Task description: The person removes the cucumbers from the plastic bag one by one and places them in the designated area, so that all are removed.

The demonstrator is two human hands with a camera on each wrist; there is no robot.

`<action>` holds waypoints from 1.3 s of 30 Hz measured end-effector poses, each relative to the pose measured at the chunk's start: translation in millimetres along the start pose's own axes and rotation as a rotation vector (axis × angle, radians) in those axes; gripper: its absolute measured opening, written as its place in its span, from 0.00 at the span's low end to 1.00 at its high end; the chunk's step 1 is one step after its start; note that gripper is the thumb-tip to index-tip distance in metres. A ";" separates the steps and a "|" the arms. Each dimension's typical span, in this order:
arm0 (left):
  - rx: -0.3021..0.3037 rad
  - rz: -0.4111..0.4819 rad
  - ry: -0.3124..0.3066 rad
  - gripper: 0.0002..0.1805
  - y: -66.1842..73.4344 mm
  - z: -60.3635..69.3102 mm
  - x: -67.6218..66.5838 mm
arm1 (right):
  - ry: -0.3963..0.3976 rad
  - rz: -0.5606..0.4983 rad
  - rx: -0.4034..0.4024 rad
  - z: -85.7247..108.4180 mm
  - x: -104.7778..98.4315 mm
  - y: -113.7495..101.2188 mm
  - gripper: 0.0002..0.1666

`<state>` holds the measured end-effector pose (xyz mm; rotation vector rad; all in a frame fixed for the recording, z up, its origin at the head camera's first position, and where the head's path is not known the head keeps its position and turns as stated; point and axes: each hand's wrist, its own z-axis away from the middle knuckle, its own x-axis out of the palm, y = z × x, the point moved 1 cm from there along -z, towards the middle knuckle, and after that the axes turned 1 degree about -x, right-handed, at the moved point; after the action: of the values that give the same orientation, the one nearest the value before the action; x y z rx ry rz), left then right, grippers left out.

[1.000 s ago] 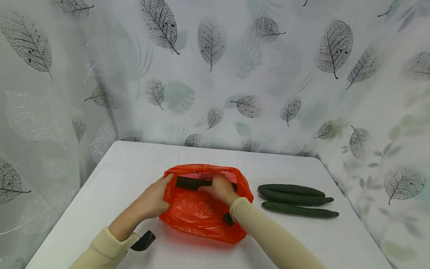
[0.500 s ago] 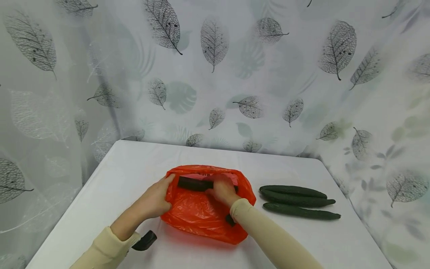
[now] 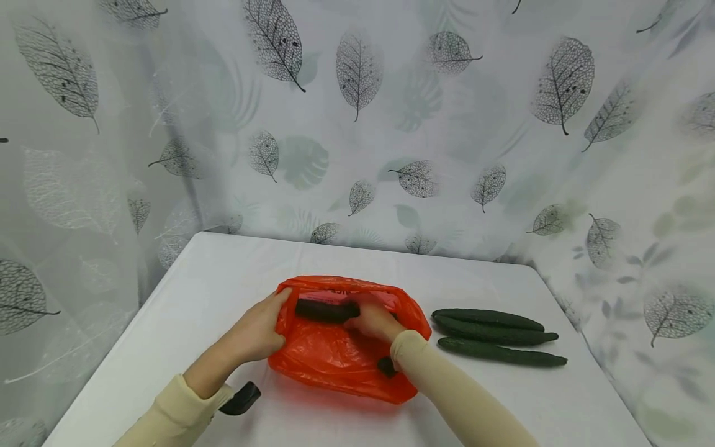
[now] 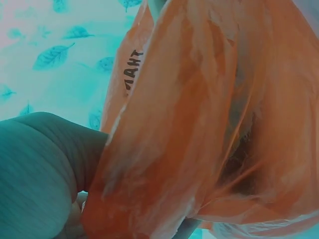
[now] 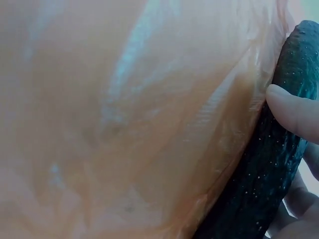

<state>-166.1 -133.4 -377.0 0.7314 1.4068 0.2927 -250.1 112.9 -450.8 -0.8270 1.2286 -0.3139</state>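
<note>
A red plastic bag (image 3: 329, 357) lies on the white table with its mouth spread open. My left hand (image 3: 254, 332) grips the bag's left rim; in the left wrist view, the thumb side of that hand (image 4: 45, 174) is against the orange-looking plastic (image 4: 154, 149). Inside the bag's mouth, my right hand (image 3: 371, 318) holds a dark green cucumber (image 3: 321, 311) lying crosswise. The right wrist view shows the thumb (image 5: 294, 112) pressed on the bumpy cucumber (image 5: 259, 164), with fingers behind it. The cucumber's right end is largely hidden by the hand.
Several dark green cucumbers (image 3: 494, 335) lie side by side on the white table (image 3: 240, 261), right of the bag. A dark device (image 3: 241, 398) sits by the left cuff. Leaf-patterned cloth (image 3: 357, 143) hangs behind and at the sides.
My right hand and the cucumber have sunk slightly deeper into the bag, and the hand has shifted a little right. My left hand keeps its grip on the rim.
</note>
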 end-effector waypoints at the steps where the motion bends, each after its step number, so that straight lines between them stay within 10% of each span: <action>1: 0.001 0.000 0.001 0.47 0.3 0.0 -0.2 | 0.000 0.008 -0.006 -0.1 -0.7 0.5 0.29; 25: 0.025 -0.005 0.031 0.48 -4.3 1.3 -17.1 | -0.171 -0.244 0.078 17.7 -23.9 -3.1 0.27; 39: 0.000 0.054 0.024 0.49 -8.8 0.5 -17.5 | -0.254 -0.565 -0.124 43.0 -28.7 -26.5 0.26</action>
<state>-170.7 -150.6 -368.6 0.7690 1.4110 0.3448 -214.7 129.5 -407.8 -1.2788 0.7649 -0.5719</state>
